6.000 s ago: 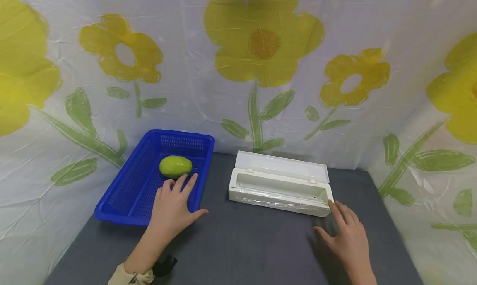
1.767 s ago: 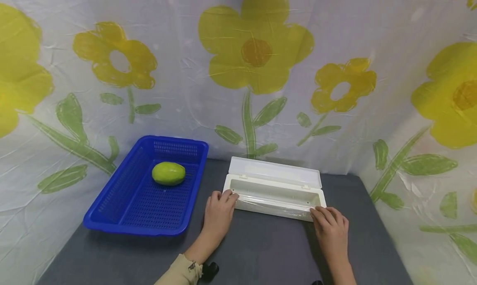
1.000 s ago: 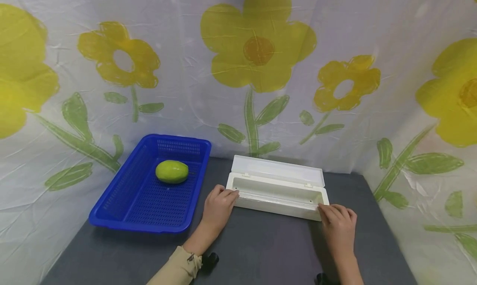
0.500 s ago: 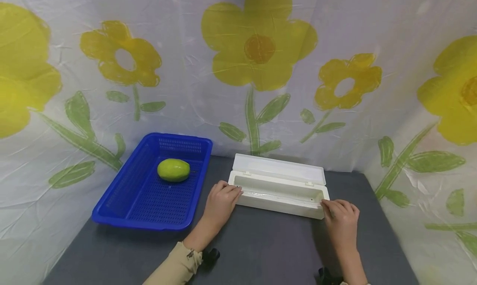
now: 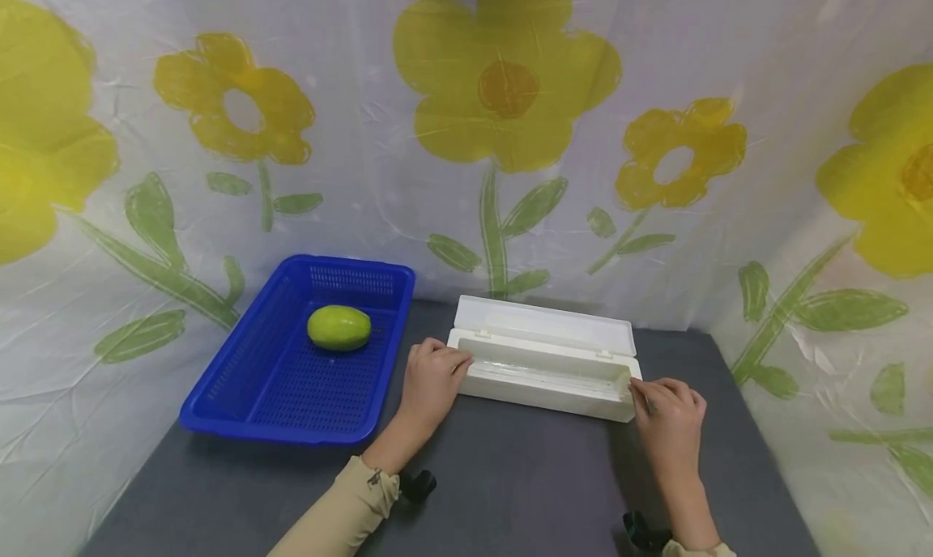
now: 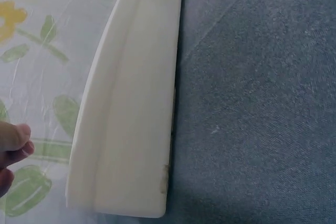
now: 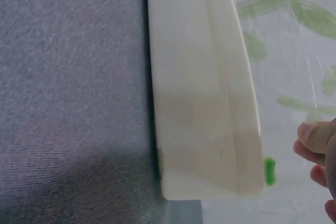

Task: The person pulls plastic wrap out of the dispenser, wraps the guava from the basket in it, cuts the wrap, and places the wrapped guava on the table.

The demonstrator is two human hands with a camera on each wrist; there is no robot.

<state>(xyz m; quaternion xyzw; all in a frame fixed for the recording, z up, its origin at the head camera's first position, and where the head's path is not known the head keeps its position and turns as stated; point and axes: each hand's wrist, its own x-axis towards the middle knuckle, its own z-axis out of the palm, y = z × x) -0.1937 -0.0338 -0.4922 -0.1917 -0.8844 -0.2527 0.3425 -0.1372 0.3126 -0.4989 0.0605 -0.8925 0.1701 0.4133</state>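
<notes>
A long white cling film box (image 5: 547,398) sits on the dark table, its lid (image 5: 543,324) tipped back towards the wall. Shiny clear film (image 5: 539,372) shows within its trough. At the box's left front corner, my left hand (image 5: 428,383) pinches the film's edge between thumb and fingers. My right hand (image 5: 672,427) pinches the other end at the right corner, level with the rim. Both wrist views show the smooth front of the box, with fingertips (image 6: 22,135) just above its rim. A small green piece (image 7: 270,171) sticks up beside the right end.
To the left stands a blue perforated basket (image 5: 291,437) holding a green oval fruit (image 5: 339,328). Behind everything hangs a flower-printed sheet (image 5: 364,176). Grey cloth (image 5: 525,484) covers the table in front of the box.
My hands came from the basket and the box's right side to its two front corners. The film that hung over the front has been lifted; both hands have risen slightly with it.
</notes>
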